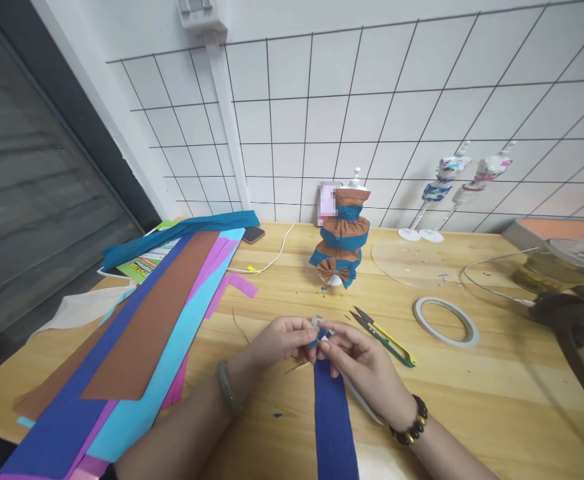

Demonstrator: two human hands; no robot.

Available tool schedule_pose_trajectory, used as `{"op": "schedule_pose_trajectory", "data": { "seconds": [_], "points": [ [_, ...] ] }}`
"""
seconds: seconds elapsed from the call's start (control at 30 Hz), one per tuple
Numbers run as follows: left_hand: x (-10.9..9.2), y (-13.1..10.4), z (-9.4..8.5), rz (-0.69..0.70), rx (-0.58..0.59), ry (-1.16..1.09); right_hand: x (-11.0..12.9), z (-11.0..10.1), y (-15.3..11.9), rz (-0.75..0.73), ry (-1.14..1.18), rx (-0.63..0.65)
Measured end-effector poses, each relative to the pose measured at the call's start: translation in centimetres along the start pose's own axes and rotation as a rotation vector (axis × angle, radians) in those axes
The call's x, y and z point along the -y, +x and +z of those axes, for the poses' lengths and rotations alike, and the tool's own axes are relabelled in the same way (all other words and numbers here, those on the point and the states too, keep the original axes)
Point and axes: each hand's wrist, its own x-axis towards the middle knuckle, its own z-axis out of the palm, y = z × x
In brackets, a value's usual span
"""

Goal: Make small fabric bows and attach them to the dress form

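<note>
My left hand (289,339) and my right hand (359,353) meet at the middle front of the table, fingertips pinched together. Between them is the gathered upper end of a dark blue crepe paper strip (335,420), which hangs down toward me. A small teal and whitish bit shows at the fingertips, too small to make out. Along my right palm runs a narrow white strip (362,399). Beyond my hands stands a small dress form (352,230) in brown and teal ruffled paper with a brown bow. Thread snips (385,337) lie beside my right hand.
Brown, blue, cyan and purple paper strips (147,333) are piled at left, near a phone (253,235) and white cable (279,250). At right are a tape roll (445,322), a clear disc (407,263), two small dress forms (445,177) and a dark lamp-like arm (567,327).
</note>
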Motion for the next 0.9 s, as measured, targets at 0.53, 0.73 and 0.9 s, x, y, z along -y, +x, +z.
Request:
{"op": "schedule_pose_trajectory", "data": {
  "seconds": [0.53,0.73,0.9],
  "points": [
    [-0.31,-0.33,-0.22,-0.025,0.016,0.130,-0.03,-0.26,-0.35,-0.021,-0.083,0.062],
    [-0.52,-0.37,-0.30,-0.061,0.025,0.134,0.01,-0.25,-0.38,-0.027,-0.092,0.078],
    [-0.49,-0.52,-0.40,-0.068,0.052,0.141,0.02,-0.29,-0.40,-0.046,-0.123,0.092]
  ]
}}
